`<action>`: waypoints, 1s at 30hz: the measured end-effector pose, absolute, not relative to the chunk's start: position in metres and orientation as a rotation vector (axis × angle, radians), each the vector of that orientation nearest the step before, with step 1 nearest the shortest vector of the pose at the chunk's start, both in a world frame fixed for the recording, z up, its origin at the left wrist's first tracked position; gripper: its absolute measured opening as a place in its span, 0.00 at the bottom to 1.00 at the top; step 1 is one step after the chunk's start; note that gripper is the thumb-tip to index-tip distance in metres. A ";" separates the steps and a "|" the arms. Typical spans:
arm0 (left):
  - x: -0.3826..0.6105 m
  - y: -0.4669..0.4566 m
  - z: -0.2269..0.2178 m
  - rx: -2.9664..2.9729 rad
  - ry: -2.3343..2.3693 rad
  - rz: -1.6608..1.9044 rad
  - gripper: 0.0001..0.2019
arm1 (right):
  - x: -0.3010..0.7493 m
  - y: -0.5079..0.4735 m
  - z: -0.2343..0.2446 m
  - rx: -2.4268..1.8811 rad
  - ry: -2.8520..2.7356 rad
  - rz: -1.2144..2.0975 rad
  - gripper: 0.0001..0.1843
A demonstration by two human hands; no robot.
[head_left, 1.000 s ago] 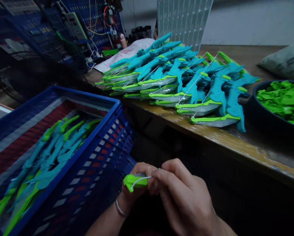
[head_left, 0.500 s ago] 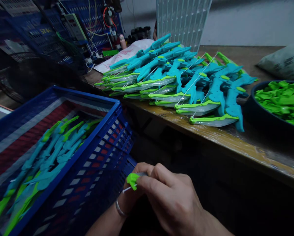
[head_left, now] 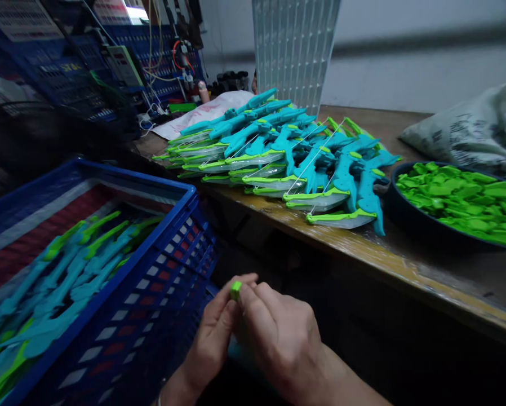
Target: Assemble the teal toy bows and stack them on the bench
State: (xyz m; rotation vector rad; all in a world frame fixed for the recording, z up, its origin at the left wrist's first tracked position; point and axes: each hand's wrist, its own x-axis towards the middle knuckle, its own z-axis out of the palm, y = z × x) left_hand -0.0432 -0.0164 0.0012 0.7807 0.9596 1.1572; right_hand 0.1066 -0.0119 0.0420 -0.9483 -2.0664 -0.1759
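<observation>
The left hand [head_left: 211, 344] and right hand [head_left: 284, 335] meet just right of the blue, slotted plastic crate [head_left: 189, 197]. Both are nearly closed: the left with its thumb bent and forefinger reaching forward, the right with its fingers curled in. Between their fingertips they hold a bright-green, block-ended plastic piece [head_left: 235, 290]. Only its small end shows; a blurred teal patch [head_left: 247, 361] lies beneath the hands, and I cannot tell whether the 2 belong together.

The piece looks light and stiff, with smooth faces that may slip a little, so a firm pinch on its flat sides, close behind the end, should suit it.

The crate's side wall stands near the left hand and probably limits room there. Inside the crate, on a red-and-white striped lining [head_left: 29, 239], lie long teal-and-green plastic parts [head_left: 62, 282].

Beyond and right of the crate, a brown wooden tabletop [head_left: 350, 251] carries a heap of white-strung, teal-and-green plastic bows [head_left: 289, 144]. Farther right of the crate sits a dark round tub [head_left: 407, 223] of loose bright-green plastic pieces [head_left: 468, 203], with a pale printed sack [head_left: 456, 129] behind it.
</observation>
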 end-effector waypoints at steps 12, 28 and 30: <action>-0.043 -0.010 0.011 1.053 0.850 1.013 0.09 | 0.136 -0.007 0.077 -1.047 -1.610 0.329 0.07; -0.049 -0.002 0.009 0.933 0.754 0.972 0.11 | 0.120 -0.003 0.042 -1.053 -1.620 0.931 0.09; -0.050 0.000 0.010 0.913 0.699 0.953 0.12 | 0.119 -0.002 0.038 -1.035 -1.670 0.859 0.09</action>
